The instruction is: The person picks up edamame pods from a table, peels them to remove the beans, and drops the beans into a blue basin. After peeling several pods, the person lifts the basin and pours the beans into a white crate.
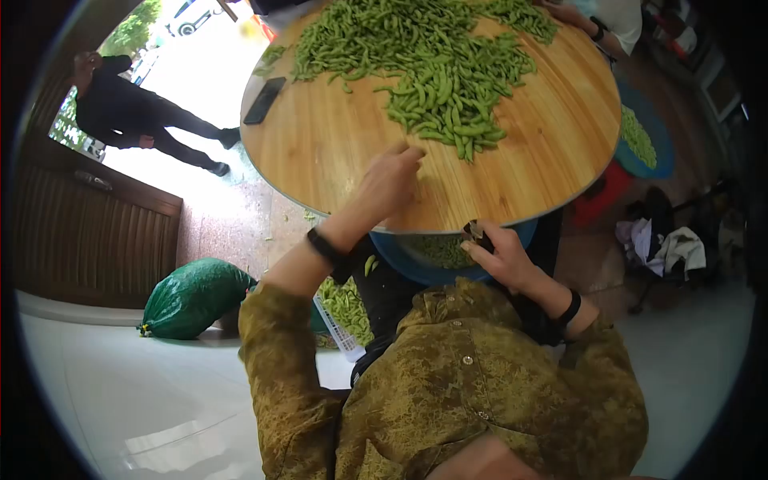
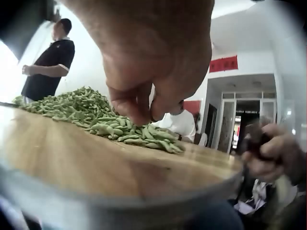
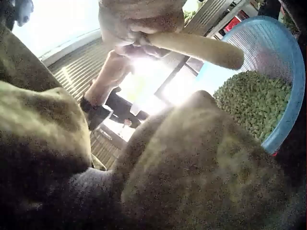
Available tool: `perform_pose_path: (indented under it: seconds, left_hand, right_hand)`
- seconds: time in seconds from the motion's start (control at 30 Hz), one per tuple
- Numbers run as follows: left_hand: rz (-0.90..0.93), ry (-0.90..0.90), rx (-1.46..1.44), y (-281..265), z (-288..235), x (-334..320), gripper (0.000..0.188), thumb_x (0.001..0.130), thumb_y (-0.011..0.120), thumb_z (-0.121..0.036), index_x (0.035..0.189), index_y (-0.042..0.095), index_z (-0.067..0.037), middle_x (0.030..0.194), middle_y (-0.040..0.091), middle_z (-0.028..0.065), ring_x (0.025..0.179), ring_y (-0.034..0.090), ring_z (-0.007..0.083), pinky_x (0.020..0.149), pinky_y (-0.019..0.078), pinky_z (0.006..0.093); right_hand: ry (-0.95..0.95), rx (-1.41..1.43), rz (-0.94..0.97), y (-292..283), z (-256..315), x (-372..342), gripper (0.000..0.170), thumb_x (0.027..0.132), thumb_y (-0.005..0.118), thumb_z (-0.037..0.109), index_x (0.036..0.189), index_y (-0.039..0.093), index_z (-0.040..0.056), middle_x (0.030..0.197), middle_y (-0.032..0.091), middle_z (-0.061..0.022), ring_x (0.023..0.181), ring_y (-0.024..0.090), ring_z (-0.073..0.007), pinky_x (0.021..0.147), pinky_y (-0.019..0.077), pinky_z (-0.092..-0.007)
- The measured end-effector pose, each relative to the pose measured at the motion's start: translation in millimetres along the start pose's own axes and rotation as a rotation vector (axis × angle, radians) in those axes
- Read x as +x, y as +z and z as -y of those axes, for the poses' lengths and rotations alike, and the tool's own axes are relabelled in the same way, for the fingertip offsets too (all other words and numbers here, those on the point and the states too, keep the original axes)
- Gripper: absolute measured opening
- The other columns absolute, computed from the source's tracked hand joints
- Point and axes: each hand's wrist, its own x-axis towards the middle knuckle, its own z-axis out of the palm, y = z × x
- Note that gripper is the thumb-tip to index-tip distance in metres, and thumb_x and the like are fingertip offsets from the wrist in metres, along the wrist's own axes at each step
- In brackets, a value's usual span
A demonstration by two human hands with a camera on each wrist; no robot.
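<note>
A large heap of green soybean pods lies on the round wooden table. My left hand hovers over the tabletop just short of the heap's near tip. Its loosely bent fingers point down, with no pod showing between them. At the table's near edge my right hand grips a small dark tool, also seen blurred in the left wrist view; its exact kind I cannot tell. Below that hand sits a blue basin, with many small green pieces inside.
A black phone lies at the table's left. A white crate of pods and a green sack stand on the floor. One person stands by the doorway; another person's arm reaches in at the far right.
</note>
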Motion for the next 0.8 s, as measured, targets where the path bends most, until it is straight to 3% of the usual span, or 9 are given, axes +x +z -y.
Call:
perform_pose_path:
  seconds: [0.07, 0.17, 0.23, 0.3, 0.43, 0.5, 0.63, 0.73, 0.8]
  left_hand:
    - [-0.018, 0.037, 0.111, 29, 18, 35, 0.015, 0.081, 0.054, -0.006, 0.095, 0.058, -0.002, 0.092, 0.057, 0.0177, 0.087, 0.057, 0.0362, 0.074, 0.0478, 0.0428]
    - [0.009, 0.005, 0.166, 59, 41, 58, 0.015, 0.080, 0.050, -0.001, 0.093, 0.057, -0.001, 0.100, 0.053, 0.0195, 0.096, 0.054, 0.0342, 0.080, 0.0477, 0.0412]
    - [-0.056, 0.014, 0.184, 60, 41, 58, 0.015, 0.080, 0.051, -0.003, 0.094, 0.056, -0.001, 0.101, 0.053, 0.0206, 0.096, 0.054, 0.0357, 0.081, 0.0470, 0.0425]
    - [-0.010, -0.097, 0.147, 62, 44, 58, 0.017, 0.078, 0.054, -0.007, 0.094, 0.055, 0.000, 0.103, 0.053, 0.0214, 0.096, 0.054, 0.0373, 0.082, 0.0466, 0.0435]
    - [0.071, -0.139, 0.048, 39, 23, 32, 0.015, 0.080, 0.056, -0.008, 0.093, 0.056, -0.001, 0.087, 0.060, 0.0220, 0.084, 0.058, 0.0403, 0.075, 0.0476, 0.0447]
    - [-0.038, -0.123, -0.321, 39, 10, 10, 0.019, 0.080, 0.061, -0.014, 0.090, 0.057, 0.002, 0.076, 0.061, 0.0209, 0.070, 0.059, 0.0357, 0.062, 0.0477, 0.0409]
    - [0.058, -0.332, -0.862, 31, -35, -39, 0.018, 0.088, 0.061, -0.019, 0.086, 0.058, -0.002, 0.065, 0.055, 0.0031, 0.058, 0.052, 0.0108, 0.051, 0.0431, 0.0279]
    - [0.148, -0.515, -1.193, 11, -62, -60, 0.013, 0.093, 0.057, -0.018, 0.091, 0.056, -0.005, 0.065, 0.051, -0.0019, 0.054, 0.048, 0.0059, 0.046, 0.0360, 0.0205]
    - [0.126, -0.526, -1.342, 19, -57, -66, 0.013, 0.093, 0.057, -0.018, 0.094, 0.056, -0.005, 0.067, 0.052, -0.0021, 0.054, 0.048, 0.0058, 0.046, 0.0357, 0.0203]
  right_hand:
    - [0.186, 0.302, -0.030, -1, 4, -1, 0.024, 0.088, 0.061, 0.012, 0.104, 0.054, -0.0031, 0.068, 0.051, -0.0049, 0.056, 0.048, -0.0127, 0.050, 0.0384, -0.0291]
    - [0.267, 0.483, 0.017, -9, 13, -3, 0.025, 0.090, 0.053, 0.010, 0.113, 0.051, 0.0005, 0.065, 0.046, 0.0022, 0.052, 0.042, -0.0062, 0.046, 0.0329, -0.0235]
    - [0.290, 0.517, 0.005, -11, 10, -4, 0.027, 0.091, 0.049, 0.011, 0.116, 0.050, 0.0004, 0.061, 0.044, 0.0008, 0.046, 0.039, -0.0064, 0.042, 0.0304, -0.0223]
    - [0.334, 0.637, -0.019, -12, 9, -1, 0.027, 0.092, 0.046, 0.010, 0.117, 0.050, 0.0004, 0.062, 0.045, -0.0013, 0.046, 0.040, -0.0066, 0.040, 0.0314, -0.0223]
    - [0.292, 0.734, -0.050, -12, 12, 9, 0.027, 0.094, 0.045, 0.012, 0.119, 0.049, 0.0018, 0.068, 0.049, -0.0022, 0.049, 0.044, -0.0079, 0.039, 0.0339, -0.0212]
    - [0.299, 0.794, -0.075, -12, 18, 16, 0.028, 0.095, 0.044, 0.013, 0.121, 0.048, 0.0022, 0.070, 0.050, -0.0026, 0.050, 0.045, -0.0084, 0.040, 0.0350, -0.0208]
    - [0.323, 0.893, -0.029, -3, 25, 18, 0.034, 0.095, 0.041, 0.012, 0.129, 0.044, 0.0046, 0.074, 0.051, -0.0030, 0.051, 0.046, -0.0092, 0.040, 0.0369, -0.0209]
    - [0.320, 0.891, 0.059, 6, 41, 23, 0.036, 0.095, 0.041, 0.013, 0.131, 0.042, 0.0061, 0.076, 0.051, -0.0034, 0.053, 0.047, -0.0094, 0.041, 0.0377, -0.0212]
    - [0.324, 0.891, 0.093, 7, 41, 20, 0.036, 0.095, 0.041, 0.013, 0.131, 0.042, 0.0067, 0.078, 0.050, -0.0036, 0.053, 0.047, -0.0095, 0.042, 0.0381, -0.0214]
